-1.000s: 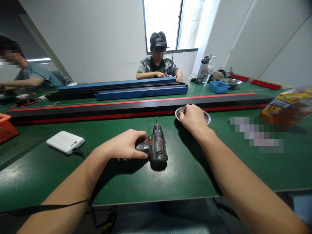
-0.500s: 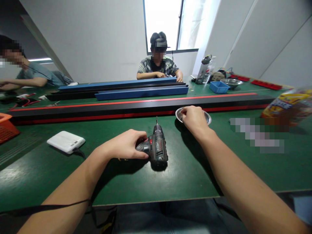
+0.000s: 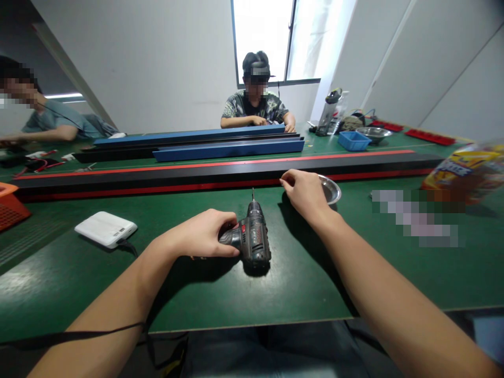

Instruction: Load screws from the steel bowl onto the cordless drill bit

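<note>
A black cordless drill [image 3: 256, 241] lies on its side on the green table, its bit pointing away from me. My left hand [image 3: 208, 233] is closed around the drill's grip. To the right of the bit, my right hand [image 3: 305, 191] is pinched at thumb and fingertips; whatever it may hold is too small to make out. Partly hidden behind that hand is a shallow metal bowl [image 3: 333, 191]. Just beyond both, a long black bar with red edges [image 3: 177, 176] stretches across the table.
A white power bank [image 3: 106, 229] with a cable lies at left, near an orange basket [image 3: 11, 207]. Blue profiles [image 3: 232, 151] lie behind the bar. At right are a snack bag [image 3: 464, 173] and a blue tray [image 3: 354, 140]. Two people sit beyond.
My right hand has come out of the metal bowl and shifted left toward the drill bit, its fingers still pinched. My left hand and the drill have stayed in place.
</note>
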Motion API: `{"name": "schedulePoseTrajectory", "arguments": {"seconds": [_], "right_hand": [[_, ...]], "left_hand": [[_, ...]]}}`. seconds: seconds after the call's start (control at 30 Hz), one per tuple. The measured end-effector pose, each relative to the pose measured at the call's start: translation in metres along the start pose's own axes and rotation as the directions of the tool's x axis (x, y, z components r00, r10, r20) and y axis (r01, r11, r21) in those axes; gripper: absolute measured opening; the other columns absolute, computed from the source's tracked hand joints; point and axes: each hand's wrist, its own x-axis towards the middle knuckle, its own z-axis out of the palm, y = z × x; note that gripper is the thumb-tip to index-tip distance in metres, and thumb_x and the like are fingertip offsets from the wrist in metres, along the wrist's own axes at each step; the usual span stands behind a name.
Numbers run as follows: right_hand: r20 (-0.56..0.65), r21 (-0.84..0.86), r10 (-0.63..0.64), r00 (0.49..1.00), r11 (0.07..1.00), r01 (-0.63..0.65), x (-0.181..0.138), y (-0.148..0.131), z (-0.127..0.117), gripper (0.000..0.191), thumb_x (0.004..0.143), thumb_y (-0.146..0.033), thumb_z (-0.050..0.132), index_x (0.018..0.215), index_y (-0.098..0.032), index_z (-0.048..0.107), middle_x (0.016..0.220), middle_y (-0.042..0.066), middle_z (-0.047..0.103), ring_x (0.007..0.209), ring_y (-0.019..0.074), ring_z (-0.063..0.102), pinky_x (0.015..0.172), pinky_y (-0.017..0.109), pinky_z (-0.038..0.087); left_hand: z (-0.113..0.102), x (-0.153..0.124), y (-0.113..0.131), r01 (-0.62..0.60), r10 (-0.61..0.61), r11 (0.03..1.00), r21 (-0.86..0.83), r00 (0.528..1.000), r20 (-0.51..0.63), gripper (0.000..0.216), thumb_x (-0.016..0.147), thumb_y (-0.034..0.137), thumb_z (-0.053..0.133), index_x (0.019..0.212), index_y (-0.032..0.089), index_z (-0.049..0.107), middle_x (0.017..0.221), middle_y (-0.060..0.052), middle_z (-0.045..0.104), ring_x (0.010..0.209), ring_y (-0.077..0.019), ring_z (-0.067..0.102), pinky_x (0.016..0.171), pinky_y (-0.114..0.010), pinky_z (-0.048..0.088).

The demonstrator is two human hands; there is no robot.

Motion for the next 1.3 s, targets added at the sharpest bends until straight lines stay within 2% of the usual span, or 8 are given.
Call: {"name": "schedulePoseTrajectory", "arguments": {"seconds": [0.17,0.23,0.33,0.43,0.6,0.7,0.93,1.3], "right_hand": [[-0.003,0.277,-0.118,0.993,0.954,0.115,-0.008,-0.013,0.011,0.015,0.095,-0.019,0.067,0.1,-0.02,0.081,0.1,0.006,0.081,0.089,0.0198,0.075,0.085,0.029,0.052],[0.034,0.375,-0.127,0.991,0.921,0.105,-0.012,-0.019,0.015,0.012,0.094,-0.019,0.069,0.098,-0.02,0.081,0.099,0.005,0.082,0.088,0.0188,0.075,0.084,0.028,0.054],[0.102,0.453,-0.088,0.991,0.891,0.033,-0.016,-0.026,0.023,0.011,0.093,-0.025,0.072,0.093,-0.019,0.081,0.095,0.005,0.082,0.085,0.019,0.075,0.081,0.028,0.056],[0.164,0.517,-0.011,0.986,0.852,-0.077,-0.019,-0.027,0.034,0.029,0.098,-0.041,0.066,0.088,-0.017,0.081,0.087,0.007,0.081,0.077,0.0197,0.075,0.072,0.028,0.057],[0.285,0.647,0.137,0.949,0.702,-0.296,-0.019,-0.021,0.051,0.042,0.102,-0.047,0.058,0.082,-0.014,0.076,0.083,0.011,0.079,0.064,0.0187,0.072,0.053,0.025,0.053],[0.305,0.662,0.167,0.938,0.67,-0.335,-0.018,-0.017,0.057,0.039,0.101,-0.045,0.058,0.083,-0.014,0.075,0.086,0.011,0.079,0.062,0.0172,0.071,0.051,0.024,0.052],[0.278,0.629,0.142,0.95,0.72,-0.292,-0.015,-0.01,0.069,0.044,0.1,-0.052,0.056,0.087,-0.015,0.075,0.088,0.011,0.079,0.073,0.0187,0.072,0.059,0.024,0.051],[0.333,0.651,0.145,0.932,0.679,-0.338,-0.014,-0.015,0.065,0.047,0.104,-0.049,0.049,0.088,-0.013,0.073,0.092,0.013,0.077,0.079,0.0208,0.071,0.063,0.027,0.049]], "left_hand": [[0.0,0.0,0.0,-0.019,0.019,1.0,0.014,1.0,-0.007,0.038,0.075,0.05,0.079,0.092,0.022,0.061,0.082,0.002,0.066,0.071,-0.0175,0.06,0.061,-0.028,0.038],[0.001,0.0,0.0,-0.02,0.02,1.0,0.023,1.0,-0.005,0.038,0.076,0.051,0.078,0.092,0.022,0.06,0.081,0.002,0.065,0.07,-0.0171,0.059,0.06,-0.028,0.037],[0.001,0.0,0.0,-0.011,0.011,0.999,0.036,1.0,-0.007,0.038,0.076,0.052,0.077,0.091,0.022,0.059,0.08,0.002,0.064,0.068,-0.0168,0.057,0.059,-0.028,0.036],[0.001,-0.001,0.001,0.001,-0.001,1.0,0.021,1.0,0.001,0.039,0.075,0.052,0.077,0.091,0.022,0.059,0.081,0.002,0.064,0.068,-0.017,0.057,0.059,-0.029,0.036],[-0.002,-0.001,0.004,0.007,-0.007,1.0,0.011,0.999,0.044,0.039,0.073,0.051,0.079,0.09,0.022,0.058,0.08,0.003,0.064,0.069,-0.0166,0.057,0.059,-0.028,0.038],[-0.004,-0.002,0.005,0.003,-0.006,1.0,0.023,0.996,0.091,0.039,0.073,0.049,0.08,0.092,0.022,0.06,0.082,0.003,0.065,0.071,-0.0166,0.057,0.06,-0.028,0.038],[-0.007,-0.005,0.006,-0.01,0.008,1.0,0.014,0.986,0.167,0.042,0.071,0.049,0.083,0.097,0.022,0.063,0.086,0.003,0.066,0.073,-0.0167,0.058,0.062,-0.027,0.039],[-0.007,-0.006,0.005,-0.024,0.026,1.0,-0.011,0.975,0.222,0.049,0.069,0.048,0.084,0.106,0.021,0.065,0.092,0.002,0.068,0.077,-0.0166,0.059,0.064,-0.027,0.039]]}}
